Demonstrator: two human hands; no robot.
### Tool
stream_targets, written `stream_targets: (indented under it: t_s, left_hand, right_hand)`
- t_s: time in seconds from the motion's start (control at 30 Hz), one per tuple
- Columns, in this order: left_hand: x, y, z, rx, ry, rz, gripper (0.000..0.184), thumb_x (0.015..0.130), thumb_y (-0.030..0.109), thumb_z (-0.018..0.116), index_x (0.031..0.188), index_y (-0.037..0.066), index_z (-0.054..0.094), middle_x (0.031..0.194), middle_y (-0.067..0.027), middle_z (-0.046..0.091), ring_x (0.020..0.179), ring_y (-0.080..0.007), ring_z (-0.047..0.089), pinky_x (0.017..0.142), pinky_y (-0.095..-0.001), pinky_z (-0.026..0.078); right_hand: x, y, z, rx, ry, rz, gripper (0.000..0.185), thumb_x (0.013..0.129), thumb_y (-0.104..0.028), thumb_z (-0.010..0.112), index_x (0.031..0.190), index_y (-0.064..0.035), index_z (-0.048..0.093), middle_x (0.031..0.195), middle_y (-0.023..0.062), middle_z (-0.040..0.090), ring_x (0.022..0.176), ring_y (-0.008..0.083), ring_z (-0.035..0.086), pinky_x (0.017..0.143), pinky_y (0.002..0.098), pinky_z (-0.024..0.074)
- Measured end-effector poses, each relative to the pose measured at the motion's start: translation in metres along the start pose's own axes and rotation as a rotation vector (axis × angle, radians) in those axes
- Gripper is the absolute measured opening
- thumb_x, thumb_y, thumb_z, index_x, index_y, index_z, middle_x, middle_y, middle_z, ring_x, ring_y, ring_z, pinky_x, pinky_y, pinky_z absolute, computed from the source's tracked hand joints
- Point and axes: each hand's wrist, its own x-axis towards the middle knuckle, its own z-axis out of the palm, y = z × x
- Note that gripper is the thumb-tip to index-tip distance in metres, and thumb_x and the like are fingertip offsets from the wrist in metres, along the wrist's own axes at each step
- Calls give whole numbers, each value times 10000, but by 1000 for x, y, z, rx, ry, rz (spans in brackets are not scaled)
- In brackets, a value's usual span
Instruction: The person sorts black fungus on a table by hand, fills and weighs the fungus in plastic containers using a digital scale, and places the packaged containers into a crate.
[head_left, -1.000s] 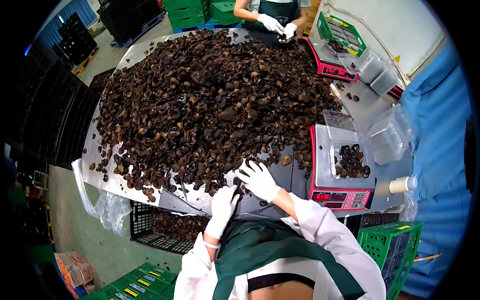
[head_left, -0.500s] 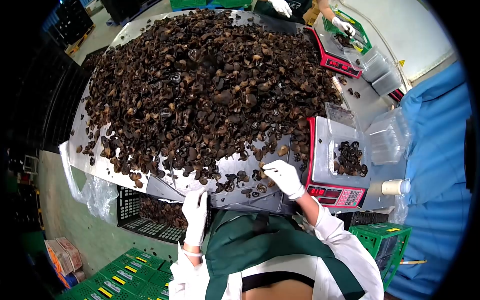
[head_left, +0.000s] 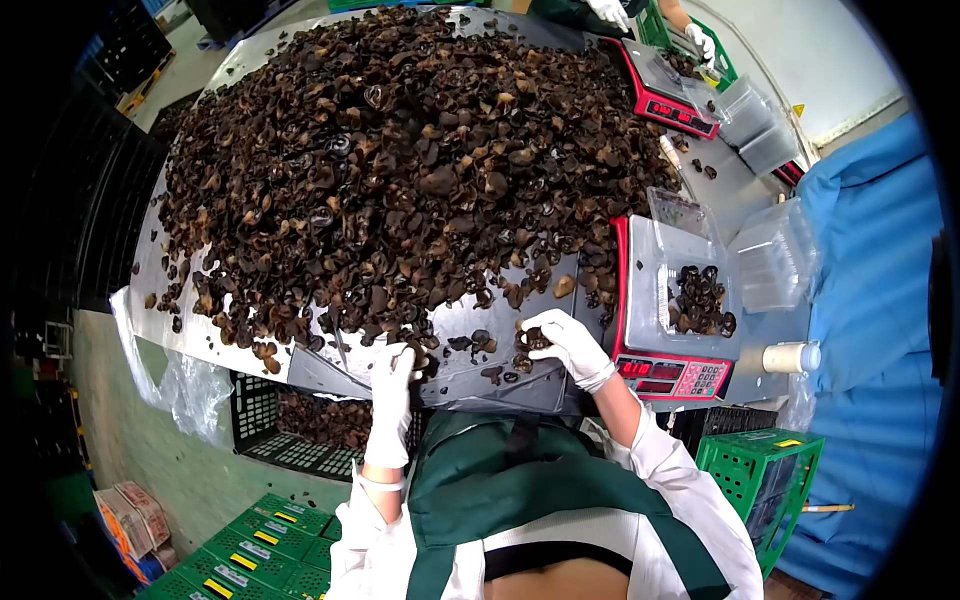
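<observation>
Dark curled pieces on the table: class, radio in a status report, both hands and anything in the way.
Left hand at pile's near edge, grip unclear. Right hand touching dark pieces. Scale to its right, clear of both hands.

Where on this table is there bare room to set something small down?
A bare grey strip of table lies along the near edge, between your left hand and right hand. Another patch lies between the near scale and far scale, beside the clear containers. The dark heap crowds the middle; the near scale carries pieces.
</observation>
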Motion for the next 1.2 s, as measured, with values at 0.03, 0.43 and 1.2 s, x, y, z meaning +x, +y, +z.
stream_targets:
  t_s: [0.03, 0.43, 1.2]
  left_hand:
    - [2, 0, -7, -100, -37, -100, 175, 936, 185, 528, 1045, 57, 577, 915, -45, 660, 778, -127, 622, 675, -246, 475]
    - [-12, -8, -68, -178, -76, -131, 215, 888, 166, 577, 1067, 49, 550, 985, -75, 640, 893, -176, 638, 736, -257, 501]
    - [-17, 5, -59, 206, -157, 212, 134, 872, 75, 610, 992, 17, 598, 873, -8, 601, 810, -89, 541, 748, -230, 450]
  right_hand:
    - [-2, -3, 8, 177, -16, 49, 175, 943, -195, 525, 994, -50, 610, 933, 35, 629, 822, 105, 591, 675, 246, 502]
    - [3, 66, 44, -1494, -64, -476, 216, 788, -268, 640, 953, -139, 587, 859, 57, 534, 752, 224, 597, 658, 335, 488]
    - [37, 50, 44, -1202, 119, -602, 191, 783, -233, 671, 916, -102, 629, 852, 91, 582, 810, 279, 589, 709, 353, 489]
